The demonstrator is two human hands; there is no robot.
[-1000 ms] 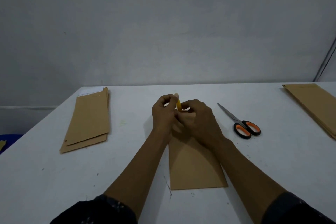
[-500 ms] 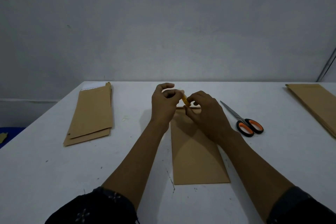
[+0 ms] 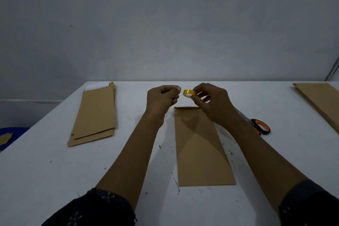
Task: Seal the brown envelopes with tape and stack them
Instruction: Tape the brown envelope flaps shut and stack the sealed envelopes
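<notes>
A brown envelope (image 3: pixel 200 150) lies lengthwise on the white table (image 3: pixel 45 170) in front of me, its flap end at the far side. Above that far end my right hand (image 3: pixel 214 102) pinches a small yellow tape roll (image 3: pixel 189 93) between thumb and fingers. My left hand (image 3: pixel 161 100) is just left of the roll, fingers curled with thumb and forefinger pinched together near the roll; any tape strip between them is too thin to see. A stack of brown envelopes (image 3: pixel 95 113) lies at the left, and another pile of envelopes (image 3: pixel 322 102) at the far right.
Orange-handled scissors (image 3: pixel 258 124) lie on the table to the right of the envelope, partly behind my right forearm. A blue object (image 3: pixel 11 134) sits below the table's left edge. A grey wall stands behind the table.
Both hands have lifted off the envelope's far end and drawn slightly apart. The tape roll, earlier hidden between the fingers, now shows plainly in my right hand.
</notes>
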